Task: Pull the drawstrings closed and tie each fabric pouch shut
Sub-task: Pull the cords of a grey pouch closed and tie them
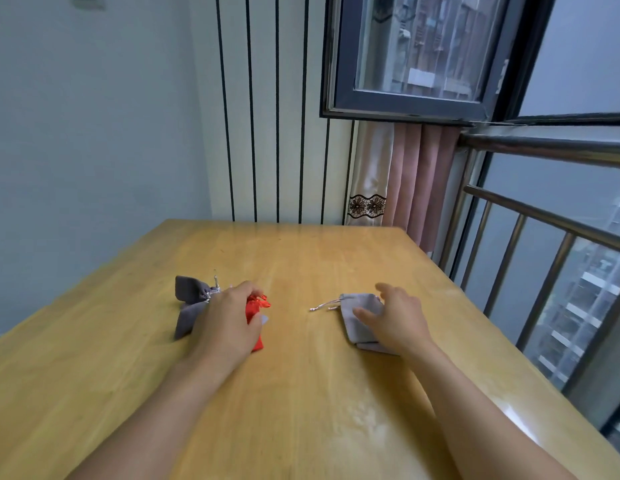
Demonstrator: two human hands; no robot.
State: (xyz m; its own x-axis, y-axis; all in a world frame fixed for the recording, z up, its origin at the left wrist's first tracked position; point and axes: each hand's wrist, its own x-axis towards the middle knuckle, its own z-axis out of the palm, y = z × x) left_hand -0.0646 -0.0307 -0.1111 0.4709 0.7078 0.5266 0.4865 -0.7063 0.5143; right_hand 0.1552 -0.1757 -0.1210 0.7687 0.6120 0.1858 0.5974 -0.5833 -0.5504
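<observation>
While the left hand (225, 320) curls its fingers round a shiny red pouch (255, 318) beside cinched grey pouches (190, 299), the right hand (393, 318) rests relaxed, fingers spread, on flat, soft grey pouches (362, 311) on the glossy wooden tabletop (301, 393).

1. There is a single view, from a wide-angle camera worn on the person's head; no second view overlaps it.
2. It faces forward and down over a wooden table (301, 258), whose far edge lies toward 12 o'clock.
3. Both forearms enter from 6 o'clock, close to the lens.
4. A window (416, 64) and railing (544, 216) fill the 1 to 3 o'clock side, bowed by the lens.
</observation>
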